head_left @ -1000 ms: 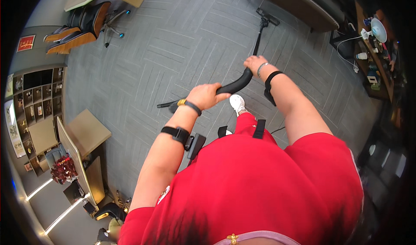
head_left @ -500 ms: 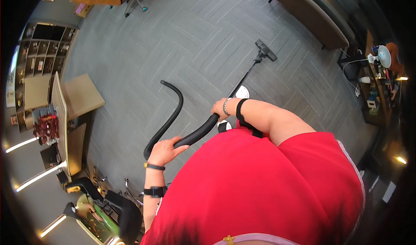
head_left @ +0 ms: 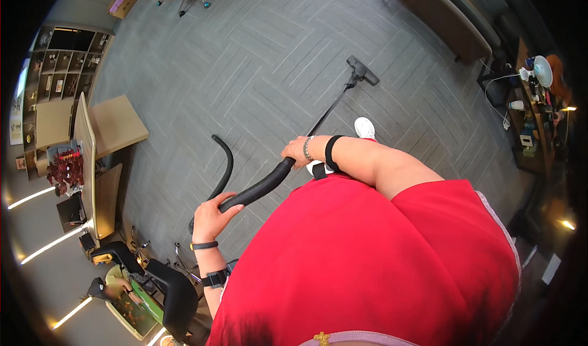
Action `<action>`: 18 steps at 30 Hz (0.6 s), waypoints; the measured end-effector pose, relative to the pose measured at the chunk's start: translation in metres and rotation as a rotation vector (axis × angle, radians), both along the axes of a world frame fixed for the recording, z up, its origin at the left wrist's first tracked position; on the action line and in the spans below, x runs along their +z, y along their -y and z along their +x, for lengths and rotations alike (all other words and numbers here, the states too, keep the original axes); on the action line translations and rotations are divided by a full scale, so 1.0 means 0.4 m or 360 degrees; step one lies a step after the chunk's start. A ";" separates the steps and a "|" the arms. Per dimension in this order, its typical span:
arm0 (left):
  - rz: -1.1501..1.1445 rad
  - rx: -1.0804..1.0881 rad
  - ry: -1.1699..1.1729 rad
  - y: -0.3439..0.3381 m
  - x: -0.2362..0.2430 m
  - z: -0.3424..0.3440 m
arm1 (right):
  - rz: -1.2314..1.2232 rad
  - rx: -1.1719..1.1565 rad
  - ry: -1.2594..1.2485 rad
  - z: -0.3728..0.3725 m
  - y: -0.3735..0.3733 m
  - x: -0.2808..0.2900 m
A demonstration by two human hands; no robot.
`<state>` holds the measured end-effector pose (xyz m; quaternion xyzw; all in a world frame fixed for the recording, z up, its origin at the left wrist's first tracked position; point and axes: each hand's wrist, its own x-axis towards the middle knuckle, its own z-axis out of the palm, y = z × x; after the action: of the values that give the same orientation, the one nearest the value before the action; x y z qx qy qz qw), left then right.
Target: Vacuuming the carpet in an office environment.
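My right hand [head_left: 296,151] is closed around a black vacuum wand [head_left: 327,114], where it joins the ribbed hose. At the wand's far end the floor head [head_left: 362,70] rests on the grey floor. My left hand [head_left: 211,217] wraps around the black vacuum hose [head_left: 263,187] farther back, left of my red shirt. Beyond that hand the hose bends forward, and its loose end lies on the floor, joined to nothing. Part of that bend is hidden behind my left hand. A white shoe [head_left: 364,127] shows just right of the wand.
A brown sofa [head_left: 438,18] stands far right, with a cluttered shelf [head_left: 530,116] and a cable near it. On the left are a desk [head_left: 116,125] and a shelving unit [head_left: 58,79]. An office chair [head_left: 171,294] and a person [head_left: 119,282] are at lower left.
Both hands have shifted left with the hose and wand. The floor head has slid slightly left. The hose's loose end has moved left and nearer. A white shoe has come forward on the right.
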<state>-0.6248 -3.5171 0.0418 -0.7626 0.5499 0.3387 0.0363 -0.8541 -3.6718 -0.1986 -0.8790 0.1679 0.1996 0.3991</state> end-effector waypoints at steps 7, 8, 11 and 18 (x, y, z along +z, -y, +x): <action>-0.0054 -0.0377 0.0044 0.240 -0.080 -0.259 | -0.0332 -0.0289 -0.0147 -0.286 0.168 -0.048; -0.0061 -0.0439 0.0051 0.289 -0.090 -0.307 | -0.0392 -0.0356 -0.0164 -0.339 0.202 -0.053; -0.0052 -0.0594 -0.0041 0.457 -0.129 -0.469 | -0.0491 -0.0562 -0.0122 -0.540 0.312 -0.087; -0.0210 -0.1039 -0.0141 0.780 -0.227 -0.846 | -0.0571 -0.0771 -0.0505 -0.954 0.590 -0.050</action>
<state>-0.9633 -3.8292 -0.0492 -0.5315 0.7869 0.3057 0.0694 -1.2356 -3.9078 -0.2186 -0.8278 0.4642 0.2006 0.2430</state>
